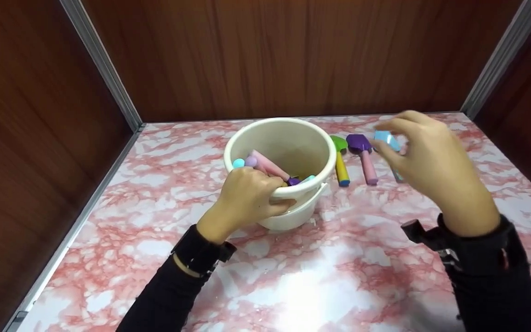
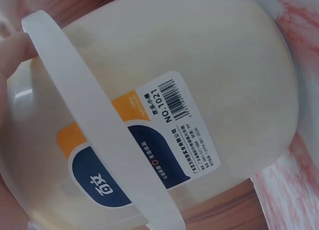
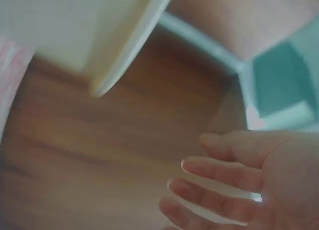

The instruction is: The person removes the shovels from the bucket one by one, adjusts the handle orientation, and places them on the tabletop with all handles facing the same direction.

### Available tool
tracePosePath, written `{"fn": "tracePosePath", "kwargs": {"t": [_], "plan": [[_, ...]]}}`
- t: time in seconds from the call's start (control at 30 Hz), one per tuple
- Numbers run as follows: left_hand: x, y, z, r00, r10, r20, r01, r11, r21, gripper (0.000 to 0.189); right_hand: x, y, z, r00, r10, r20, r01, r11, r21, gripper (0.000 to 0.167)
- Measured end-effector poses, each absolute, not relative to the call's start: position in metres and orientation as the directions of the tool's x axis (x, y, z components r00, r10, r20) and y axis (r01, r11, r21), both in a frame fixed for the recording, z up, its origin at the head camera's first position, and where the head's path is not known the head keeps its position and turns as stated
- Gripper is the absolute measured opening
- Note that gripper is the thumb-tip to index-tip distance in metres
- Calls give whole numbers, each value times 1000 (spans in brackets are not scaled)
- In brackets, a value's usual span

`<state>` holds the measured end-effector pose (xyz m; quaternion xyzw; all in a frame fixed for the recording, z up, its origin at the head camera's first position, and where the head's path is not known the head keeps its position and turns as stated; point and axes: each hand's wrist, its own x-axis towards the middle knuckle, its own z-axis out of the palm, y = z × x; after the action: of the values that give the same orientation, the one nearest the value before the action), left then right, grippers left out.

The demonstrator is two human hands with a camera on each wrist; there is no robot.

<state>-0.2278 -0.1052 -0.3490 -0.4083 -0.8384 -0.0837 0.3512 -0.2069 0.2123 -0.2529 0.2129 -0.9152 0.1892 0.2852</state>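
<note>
My left hand [image 1: 247, 196] grips the near rim of a white plastic bucket [image 1: 288, 220], fingers inside and thumb outside. Inside lie several toy tools, among them one with a pink handle [image 1: 270, 165] and purple end; their lower parts are hidden. The left wrist view shows the bucket's labelled side [image 2: 224, 55]. Raised right of the bucket, my right hand [image 1: 438, 161] has its fingers spread and holds nothing. Behind it on the table lie a green toy shovel with yellow handle [image 1: 341, 168], a purple one with pink handle [image 1: 368, 166], and a partly covered light-blue one [image 1: 386, 138].
The bucket's white handle [image 2: 89, 95] hangs down its near side. A pink-and-white marbled tabletop [image 1: 155, 272] spreads around it. Brown wood-look panels [image 1: 293, 60] with grey metal edges stand behind and at both sides.
</note>
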Motion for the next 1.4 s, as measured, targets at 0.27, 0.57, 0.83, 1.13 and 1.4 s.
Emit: {"fn": "tracePosePath", "kwargs": {"t": [0.27,0.57,0.83,1.13,1.4], "plan": [[-228,-109,-350,-417,625,660,708,679,-195,37,-224,135,-211,-604,-685,407,-705,698,129,21],[-228,-108,-350,-411,639,651,703,677,-220,38,-250,63,-206,-446,-895,33,-825,425,373,21],[-228,-108,-346,-421,643,640,696,681,-226,38,-252,36,-216,-405,-913,-49,-813,335,477,28],[-228,-111,-349,-402,610,683,720,672,-177,36,-266,20,-236,-420,-905,-68,-838,358,411,9],[-228,-107,-349,-408,622,669,710,676,-195,38,-268,36,-238,-443,-896,-39,-827,391,405,16]]}}
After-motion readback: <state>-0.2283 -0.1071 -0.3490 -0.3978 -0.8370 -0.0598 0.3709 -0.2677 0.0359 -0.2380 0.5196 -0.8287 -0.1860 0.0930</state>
